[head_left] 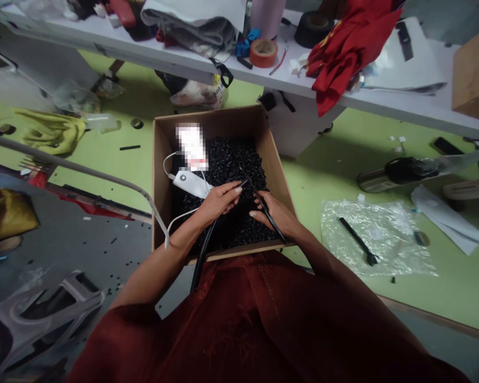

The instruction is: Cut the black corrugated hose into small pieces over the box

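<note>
Indoor light, fairly bright and even, probably overhead, though I can't pin the source from here. Soft shadow falls under the white bench (pixel 83 40) onto the green floor (pixel 115 175). Black pellets (pixel 227 175) in the cardboard box (pixel 231 122) go murky, little detail. Mild glare on the plastic sheet (pixel 379 234). Strong wide-angle bend toward the edges. Pixelated blur patch (pixel 190 146) inside the box. Rest reads sharp.

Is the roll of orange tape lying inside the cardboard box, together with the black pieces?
No, the roll of orange tape sits up on the white table, beyond the cardboard box.
</note>
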Action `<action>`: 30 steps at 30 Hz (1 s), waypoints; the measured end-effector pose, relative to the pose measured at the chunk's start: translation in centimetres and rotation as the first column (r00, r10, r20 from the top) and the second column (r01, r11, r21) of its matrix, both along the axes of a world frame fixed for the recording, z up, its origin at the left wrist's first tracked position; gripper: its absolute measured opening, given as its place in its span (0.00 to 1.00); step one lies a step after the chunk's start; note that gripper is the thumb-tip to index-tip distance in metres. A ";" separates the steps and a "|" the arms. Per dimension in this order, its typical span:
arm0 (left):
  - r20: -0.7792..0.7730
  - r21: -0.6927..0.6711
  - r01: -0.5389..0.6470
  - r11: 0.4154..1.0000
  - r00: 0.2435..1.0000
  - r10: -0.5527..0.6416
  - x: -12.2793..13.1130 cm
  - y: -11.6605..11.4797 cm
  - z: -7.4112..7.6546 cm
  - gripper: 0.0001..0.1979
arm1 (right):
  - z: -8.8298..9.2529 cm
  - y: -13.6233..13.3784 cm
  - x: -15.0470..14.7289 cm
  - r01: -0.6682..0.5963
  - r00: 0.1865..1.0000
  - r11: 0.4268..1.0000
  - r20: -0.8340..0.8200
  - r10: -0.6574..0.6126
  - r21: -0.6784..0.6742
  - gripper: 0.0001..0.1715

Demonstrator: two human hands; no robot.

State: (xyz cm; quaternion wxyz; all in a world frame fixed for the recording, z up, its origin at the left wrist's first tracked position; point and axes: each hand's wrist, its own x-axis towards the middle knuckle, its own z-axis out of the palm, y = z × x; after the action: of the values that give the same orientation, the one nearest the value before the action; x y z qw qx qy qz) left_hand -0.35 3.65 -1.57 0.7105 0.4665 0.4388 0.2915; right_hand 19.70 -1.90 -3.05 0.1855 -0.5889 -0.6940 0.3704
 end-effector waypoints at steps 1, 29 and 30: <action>-0.013 0.002 0.005 1.000 1.000 -0.005 0.0 0.0 0.0 0.25 | 0.0 0.0 0.0 -0.003 1.000 1.000 0.004 0.003 0.000 0.35; -0.050 0.011 0.097 0.995 0.994 -0.097 0.5 -0.3 -0.4 0.12 | 1.1 0.1 -0.2 0.042 0.985 0.999 0.166 -0.042 0.002 0.13; -0.050 0.012 0.097 0.995 0.994 -0.096 0.5 -0.3 -0.5 0.12 | 1.0 0.1 -0.2 0.040 0.984 0.999 0.174 -0.040 0.002 0.12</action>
State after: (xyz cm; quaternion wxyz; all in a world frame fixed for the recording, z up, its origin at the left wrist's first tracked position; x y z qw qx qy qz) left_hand 0.14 3.32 -2.03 0.7092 0.4993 0.4313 0.2483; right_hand 19.51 -1.80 -2.06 0.1312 -0.6330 -0.6953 0.3143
